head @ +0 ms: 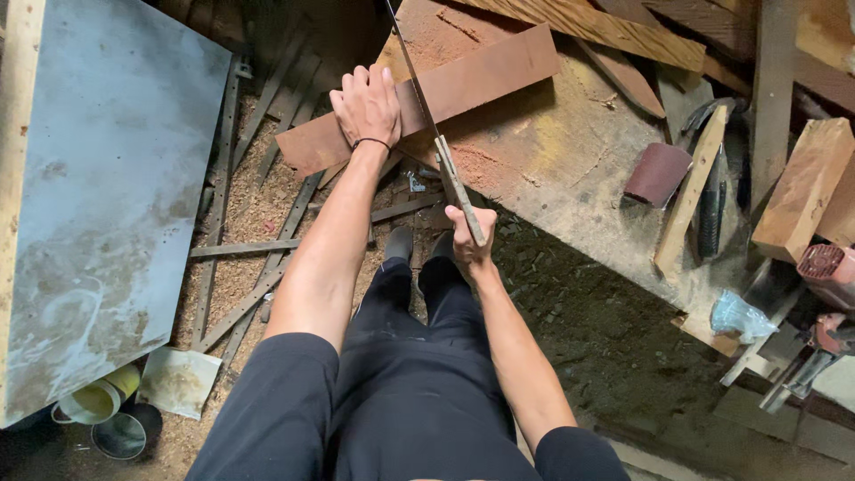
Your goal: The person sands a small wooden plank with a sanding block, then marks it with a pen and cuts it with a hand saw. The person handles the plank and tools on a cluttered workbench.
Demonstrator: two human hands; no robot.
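My left hand (367,105) presses flat on a long reddish-brown plank (485,73) that lies across the edge of a wooden workbench (570,169). My right hand (469,239) grips the wooden handle of a hand saw (420,98). The saw's thin blade runs up and away across the plank, just right of my left hand. Fine reddish sawdust lies on the bench below the plank. My black trousers and dark shoes show below, between my arms.
A large grey metal sheet (107,187) leans at the left. Slotted metal strips (267,249) lie crossed on the sawdust-covered floor. On the bench right are a sandpaper roll (657,174), wood blocks (804,187), and a power tool (824,343). Tins (105,414) stand bottom left.
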